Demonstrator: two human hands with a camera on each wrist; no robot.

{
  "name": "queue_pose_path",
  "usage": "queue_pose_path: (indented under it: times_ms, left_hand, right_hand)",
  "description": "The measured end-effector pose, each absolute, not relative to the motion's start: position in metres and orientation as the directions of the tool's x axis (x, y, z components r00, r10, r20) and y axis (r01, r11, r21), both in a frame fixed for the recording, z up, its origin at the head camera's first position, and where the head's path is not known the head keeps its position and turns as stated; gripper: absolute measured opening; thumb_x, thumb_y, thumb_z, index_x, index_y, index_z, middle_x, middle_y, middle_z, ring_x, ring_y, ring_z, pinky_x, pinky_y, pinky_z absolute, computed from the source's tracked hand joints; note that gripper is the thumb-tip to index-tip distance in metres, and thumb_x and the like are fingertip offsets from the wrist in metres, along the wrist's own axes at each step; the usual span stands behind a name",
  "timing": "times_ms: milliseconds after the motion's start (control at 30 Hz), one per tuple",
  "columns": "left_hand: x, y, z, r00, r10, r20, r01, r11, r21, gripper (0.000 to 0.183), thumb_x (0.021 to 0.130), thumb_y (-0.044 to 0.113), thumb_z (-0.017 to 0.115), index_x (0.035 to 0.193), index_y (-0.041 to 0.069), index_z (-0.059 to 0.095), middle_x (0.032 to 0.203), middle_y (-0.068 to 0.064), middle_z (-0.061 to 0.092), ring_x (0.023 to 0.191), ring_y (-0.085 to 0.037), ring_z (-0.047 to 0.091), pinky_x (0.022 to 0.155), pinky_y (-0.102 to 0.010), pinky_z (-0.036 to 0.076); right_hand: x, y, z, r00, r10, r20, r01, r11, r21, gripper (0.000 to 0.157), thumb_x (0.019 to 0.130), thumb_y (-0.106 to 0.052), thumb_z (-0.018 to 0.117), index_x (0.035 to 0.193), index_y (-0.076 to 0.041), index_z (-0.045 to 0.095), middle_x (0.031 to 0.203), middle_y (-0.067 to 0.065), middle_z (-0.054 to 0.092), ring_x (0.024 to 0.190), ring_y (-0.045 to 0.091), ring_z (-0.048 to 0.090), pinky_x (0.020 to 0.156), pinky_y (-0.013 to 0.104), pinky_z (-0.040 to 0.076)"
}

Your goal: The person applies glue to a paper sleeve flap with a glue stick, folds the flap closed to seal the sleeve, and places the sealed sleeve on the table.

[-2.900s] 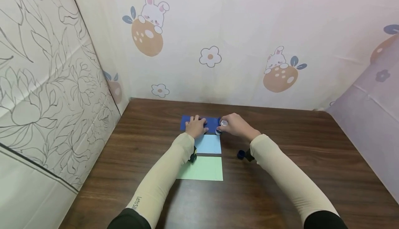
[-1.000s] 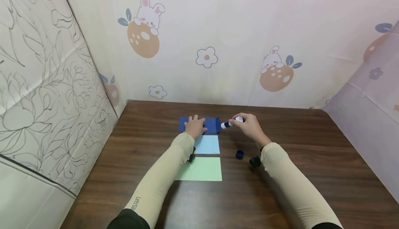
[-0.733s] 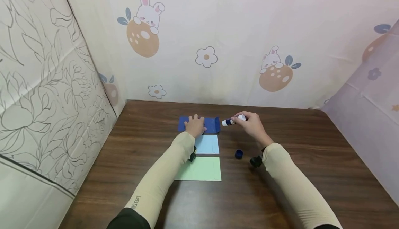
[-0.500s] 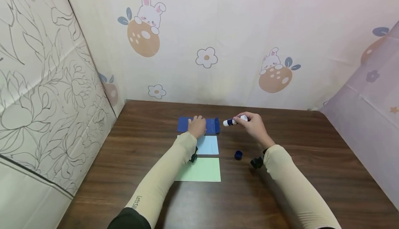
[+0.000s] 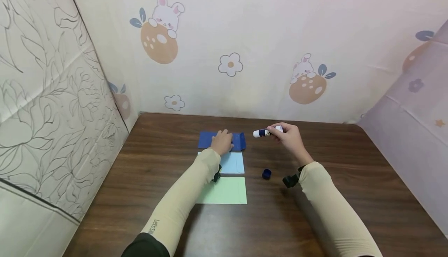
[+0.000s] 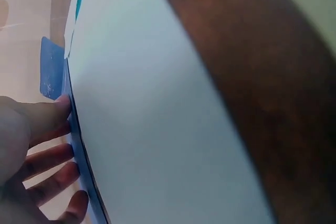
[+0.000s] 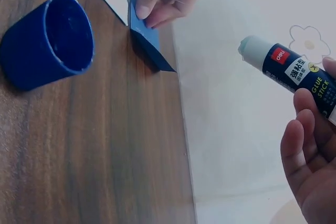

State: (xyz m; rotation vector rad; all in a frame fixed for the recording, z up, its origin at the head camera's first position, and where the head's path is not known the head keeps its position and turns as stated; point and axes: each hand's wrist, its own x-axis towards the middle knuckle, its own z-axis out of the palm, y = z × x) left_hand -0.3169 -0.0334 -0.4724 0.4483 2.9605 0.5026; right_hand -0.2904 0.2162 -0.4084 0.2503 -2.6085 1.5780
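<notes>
In the head view my right hand (image 5: 290,139) holds an uncapped glue stick (image 5: 262,133) by its base, tip pointing left, in the air right of the dark blue envelope (image 5: 206,139). The right wrist view shows the glue stick's label (image 7: 299,69) and white top, with fingers and thumb around the lower end. My left hand (image 5: 222,143) rests on the blue envelope, its fingertips against the paper. At the envelope's right end a narrow flap (image 5: 243,141) stands partly raised. A blue cap (image 5: 266,174) lies on the table below the glue stick.
A light blue envelope (image 5: 232,163) and a light green envelope (image 5: 227,191) lie in a column nearer me, partly under my left arm. The brown wooden table (image 5: 315,210) meets a patterned wall covering (image 5: 266,90) at the back.
My right hand has carried the glue stick from the blue envelope's flap rightward and up, away from the paper. My left hand has shifted slightly right on the envelope.
</notes>
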Motion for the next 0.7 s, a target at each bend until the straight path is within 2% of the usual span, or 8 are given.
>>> queue_pose_path:
  times_ms: [100, 233, 433, 533, 700]
  left_hand:
    - [-0.3182, -0.0347, -0.4725, -0.941, 0.336, -0.051, 0.296, 0.885, 0.36, 0.021, 0.097, 0.021, 0.061, 0.116, 0.013, 0.065, 0.123, -0.005, 0.058, 0.117, -0.025, 0.051, 0.099, -0.049, 0.045]
    - [-0.3197, -0.0347, -0.4739, -0.927, 0.37, -0.058, 0.319, 0.863, 0.392, 0.028, 0.097, 0.016, 0.06, 0.125, 0.015, 0.062, 0.131, -0.006, 0.056, 0.125, -0.027, 0.049, 0.103, -0.05, 0.043]
    - [-0.3205, -0.0317, -0.4743, -0.934, 0.352, -0.067, 0.296, 0.863, 0.409, 0.034, 0.097, 0.017, 0.059, 0.132, 0.016, 0.058, 0.137, -0.008, 0.053, 0.129, -0.029, 0.045, 0.101, -0.052, 0.044]
    - [-0.3214, -0.0303, -0.4733, -0.935, 0.345, -0.084, 0.284, 0.868, 0.408, 0.044, 0.098, 0.014, 0.058, 0.14, 0.02, 0.051, 0.14, -0.008, 0.05, 0.132, -0.029, 0.042, 0.102, -0.053, 0.042]
    - [-0.324, -0.026, -0.4702, -0.919, 0.379, -0.112, 0.329, 0.89, 0.315, 0.064, 0.096, 0.009, 0.058, 0.151, 0.032, 0.034, 0.144, -0.01, 0.046, 0.13, -0.033, 0.044, 0.098, -0.054, 0.046]
  right_hand:
    - [-0.2909, 0.2156, -0.4096, -0.985, -0.093, 0.144, -0.17, 0.444, -0.88, 0.039, 0.093, -0.032, 0.067, 0.106, 0.005, 0.067, 0.068, -0.008, 0.064, 0.061, 0.005, 0.058, 0.059, 0.025, 0.053]
    - [-0.2915, 0.2161, -0.4129, -0.986, -0.106, 0.131, -0.163, 0.403, -0.9, 0.037, 0.093, -0.028, 0.066, 0.107, 0.007, 0.067, 0.066, -0.012, 0.064, 0.06, 0.004, 0.058, 0.056, 0.022, 0.051]
    - [-0.2926, 0.2144, -0.4118, -0.984, -0.104, 0.146, -0.176, 0.399, -0.9, 0.039, 0.093, -0.031, 0.067, 0.104, 0.006, 0.067, 0.07, 0.0, 0.066, 0.061, 0.01, 0.061, 0.056, 0.02, 0.051]
    - [-0.294, 0.2137, -0.4123, -0.983, -0.103, 0.151, -0.18, 0.417, -0.891, 0.039, 0.092, -0.032, 0.067, 0.103, 0.006, 0.067, 0.072, 0.006, 0.067, 0.063, 0.012, 0.061, 0.056, 0.021, 0.05]
    - [-0.2946, 0.2121, -0.412, -0.982, -0.106, 0.154, -0.184, 0.416, -0.891, 0.039, 0.092, -0.032, 0.068, 0.102, 0.005, 0.067, 0.067, -0.004, 0.065, 0.06, 0.005, 0.059, 0.056, 0.021, 0.05]
